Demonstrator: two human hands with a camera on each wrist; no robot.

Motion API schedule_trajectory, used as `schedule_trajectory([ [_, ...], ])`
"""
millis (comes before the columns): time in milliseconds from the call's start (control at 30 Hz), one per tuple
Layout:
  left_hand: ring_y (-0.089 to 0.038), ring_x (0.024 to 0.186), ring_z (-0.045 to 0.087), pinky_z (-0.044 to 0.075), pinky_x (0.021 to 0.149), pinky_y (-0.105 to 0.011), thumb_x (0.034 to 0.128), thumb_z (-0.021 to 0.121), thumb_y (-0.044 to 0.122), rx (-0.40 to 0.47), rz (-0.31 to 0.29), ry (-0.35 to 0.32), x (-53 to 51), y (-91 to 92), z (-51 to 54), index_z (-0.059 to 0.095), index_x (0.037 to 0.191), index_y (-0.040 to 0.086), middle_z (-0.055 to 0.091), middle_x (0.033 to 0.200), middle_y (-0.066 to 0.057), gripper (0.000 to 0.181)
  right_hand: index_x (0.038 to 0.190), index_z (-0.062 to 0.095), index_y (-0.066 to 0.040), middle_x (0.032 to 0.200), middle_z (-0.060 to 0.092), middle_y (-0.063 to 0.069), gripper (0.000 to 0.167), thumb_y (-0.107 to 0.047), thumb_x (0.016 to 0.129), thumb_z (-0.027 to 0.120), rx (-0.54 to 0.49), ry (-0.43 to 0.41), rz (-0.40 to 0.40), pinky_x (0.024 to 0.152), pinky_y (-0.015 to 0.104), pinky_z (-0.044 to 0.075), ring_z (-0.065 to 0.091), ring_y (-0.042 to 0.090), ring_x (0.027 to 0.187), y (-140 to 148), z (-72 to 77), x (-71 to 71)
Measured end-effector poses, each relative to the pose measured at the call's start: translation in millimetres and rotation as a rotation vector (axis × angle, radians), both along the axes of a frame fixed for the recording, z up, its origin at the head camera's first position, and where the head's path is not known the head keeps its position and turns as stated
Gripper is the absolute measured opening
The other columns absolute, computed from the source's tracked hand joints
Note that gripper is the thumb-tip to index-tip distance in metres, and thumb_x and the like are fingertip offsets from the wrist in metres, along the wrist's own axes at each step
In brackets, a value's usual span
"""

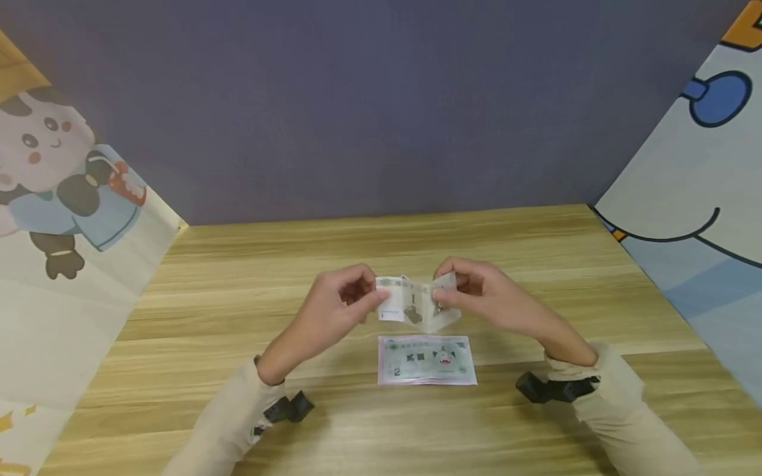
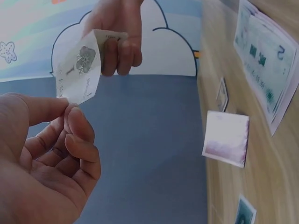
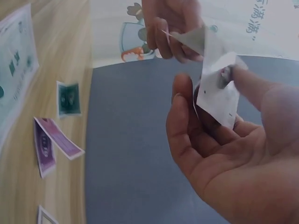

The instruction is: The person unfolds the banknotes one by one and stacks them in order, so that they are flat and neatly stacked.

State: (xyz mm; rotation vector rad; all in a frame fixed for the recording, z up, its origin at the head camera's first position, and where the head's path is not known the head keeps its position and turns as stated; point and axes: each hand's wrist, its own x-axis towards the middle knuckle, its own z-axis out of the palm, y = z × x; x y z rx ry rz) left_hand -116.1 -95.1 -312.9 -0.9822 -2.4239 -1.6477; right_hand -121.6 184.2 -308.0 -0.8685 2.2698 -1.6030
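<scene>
A pale play banknote (image 1: 415, 305) printed with a 1 is stretched between both hands above the table, with upright creases that make it zigzag. My left hand (image 1: 333, 311) pinches its left end between thumb and forefinger. The other end is pinched by my right hand (image 1: 494, 299), thumb in front and fingers behind. Just below the hands, on the table, lies a flat stack of green play banknotes (image 1: 427, 360) marked 2. The right wrist view shows a folded purple note (image 3: 44, 148) and a small green piece (image 3: 69, 99) on the table.
The wood-grain table (image 1: 250, 264) meets a dark grey-blue panel (image 1: 381, 112) at the back. Cartoon-printed walls (image 1: 59, 198) stand at both sides. A small folded pinkish paper (image 2: 226, 137) lies on the table in the left wrist view, near the green stack.
</scene>
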Motion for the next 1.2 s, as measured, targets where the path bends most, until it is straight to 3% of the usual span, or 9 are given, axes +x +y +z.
schedule_trajectory([
  [267,-0.022,0.055,0.057,0.046,0.046,-0.028,0.0970,0.066,0.015,-0.033,-0.006,-0.045,0.0,-6.5,4.9,0.060,0.083,0.012,0.061,0.069,0.001,0.015,0.100,0.067,-0.015,0.080,0.061,0.006,0.004,-0.017,0.098,0.065,0.095,0.048,-0.087,0.048,0.028,0.036,0.042,0.018,0.057,11,11.4,1.7],
  [467,-0.014,0.055,0.051,0.043,0.048,-0.024,0.0968,0.064,0.010,-0.130,-0.019,-0.085,1.5,-11.1,-2.5,0.058,0.083,0.013,0.059,0.069,-0.003,0.015,0.095,0.069,-0.018,0.084,0.065,0.003,0.006,-0.023,0.095,0.070,0.180,0.019,-0.101,0.051,0.024,0.039,0.051,0.015,0.062,5,2.6,1.0],
  [633,-0.009,0.058,0.048,0.042,0.052,-0.022,0.0957,0.065,0.012,-0.242,-0.076,-0.125,0.6,-8.9,-24.3,0.058,0.083,0.013,0.054,0.068,0.003,0.015,0.086,0.067,-0.018,0.076,0.062,-0.004,0.012,-0.026,0.091,0.074,0.315,0.022,-0.084,0.050,0.022,0.036,0.045,0.009,0.057,6,-19.4,6.4],
  [800,-0.004,0.053,0.042,0.037,0.049,-0.020,0.0952,0.065,0.012,-0.331,-0.123,-0.167,0.0,-6.0,-48.0,0.059,0.080,0.014,0.050,0.062,0.008,0.017,0.084,0.067,-0.022,0.068,0.054,-0.012,0.011,-0.026,0.091,0.074,0.420,0.118,-0.010,0.049,0.021,0.036,0.040,0.003,0.054,7,-37.7,6.0],
  [967,-0.003,0.051,0.041,0.037,0.046,-0.019,0.0937,0.066,0.008,-0.383,-0.147,-0.183,-2.8,-5.1,-65.9,0.059,0.076,0.012,0.049,0.061,0.007,0.019,0.082,0.064,-0.020,0.070,0.054,-0.012,0.014,-0.022,0.091,0.074,0.534,0.182,0.013,0.052,0.022,0.040,0.043,0.004,0.058,-2,-49.6,3.6],
  [1200,0.000,0.048,0.036,0.031,0.045,-0.017,0.0935,0.066,0.009,-0.423,-0.180,-0.200,-3.9,3.1,-86.9,0.055,0.072,0.010,0.042,0.056,0.008,0.024,0.074,0.058,-0.019,0.064,0.049,-0.010,0.024,-0.020,0.087,0.078,0.642,0.175,0.013,0.050,0.022,0.040,0.043,0.004,0.055,-6,-65.9,6.9],
])
